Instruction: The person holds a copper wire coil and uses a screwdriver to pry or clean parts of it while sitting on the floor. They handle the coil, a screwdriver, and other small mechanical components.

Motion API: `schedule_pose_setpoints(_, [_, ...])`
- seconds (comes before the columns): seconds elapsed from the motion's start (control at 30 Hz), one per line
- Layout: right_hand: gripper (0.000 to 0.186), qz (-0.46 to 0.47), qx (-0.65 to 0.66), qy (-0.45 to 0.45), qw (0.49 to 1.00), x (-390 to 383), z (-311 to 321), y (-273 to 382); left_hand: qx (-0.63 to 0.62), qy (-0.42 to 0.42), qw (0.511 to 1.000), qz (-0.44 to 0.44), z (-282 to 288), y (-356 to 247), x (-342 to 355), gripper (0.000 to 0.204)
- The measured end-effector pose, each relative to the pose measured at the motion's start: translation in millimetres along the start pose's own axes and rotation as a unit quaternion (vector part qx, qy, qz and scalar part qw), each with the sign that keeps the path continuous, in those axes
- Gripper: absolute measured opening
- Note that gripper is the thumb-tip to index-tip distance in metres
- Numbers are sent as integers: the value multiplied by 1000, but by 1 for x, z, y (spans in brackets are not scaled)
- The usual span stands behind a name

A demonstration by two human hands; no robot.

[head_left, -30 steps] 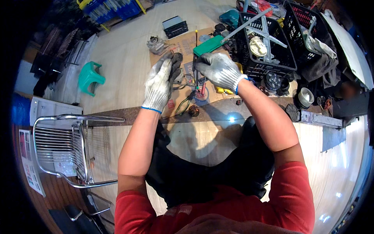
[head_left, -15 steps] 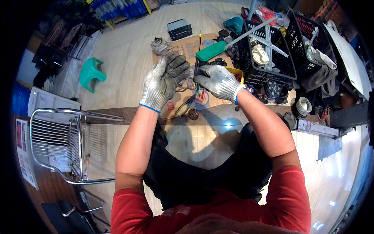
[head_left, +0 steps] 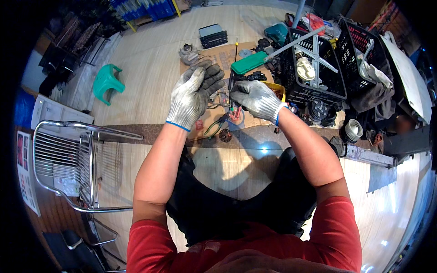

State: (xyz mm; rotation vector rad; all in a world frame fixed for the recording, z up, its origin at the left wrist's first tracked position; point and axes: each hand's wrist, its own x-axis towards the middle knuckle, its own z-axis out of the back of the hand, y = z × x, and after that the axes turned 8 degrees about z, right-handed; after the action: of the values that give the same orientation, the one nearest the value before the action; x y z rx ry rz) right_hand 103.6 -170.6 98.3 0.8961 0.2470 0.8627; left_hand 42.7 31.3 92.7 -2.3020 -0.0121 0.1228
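Over on the left, one green plastic stool [head_left: 108, 84] and one steel-framed chair [head_left: 68, 164] stand well apart from the action. Now the gloved left hand [head_left: 193, 93]: palm turned inward, fingers loosely spread, nothing visible in it, raised over the cardboard sheet [head_left: 221, 58]. Beyond it sit one metal housing [head_left: 188, 54] and one flat-topped black box [head_left: 212, 36].

Into the middle, and here's the key line: one slim yellow-tipped rod [head_left: 236, 53], long axis pointing almost straight away from the person, lies ahead of the right hand [head_left: 257, 96], which is nearer than the left. Those right fingers curl in toward the thumb beside a dark length that may be the same rod; whether they pinch it, I cannot tell. One pair of pliers [head_left: 218, 123] and one copper-wound rotor [head_left: 225, 135] lie nearer the person.

Rightward: one long green case [head_left: 249, 63], one yellow tray [head_left: 283, 94], two black slatted crates [head_left: 314, 92], one white blower wheel [head_left: 353, 130].
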Motion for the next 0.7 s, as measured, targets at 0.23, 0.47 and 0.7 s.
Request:
schedule_pose_setpoints(0.23, [28, -23, -6, 15, 1000, 0, 4, 6, 8, -29, 1000, 6, 0, -4, -1, 31])
schedule_pose_setpoints(0.47, [29, 64, -35, 15, 997, 7, -8, -21, 18, -59, 998, -16, -4, -3, -4, 29])
schedule_pose_setpoints(0.7, [25, 127, -195, 66, 970, 11, 1, -27, 141, 28, 984, 104, -15, -7, -11, 28])
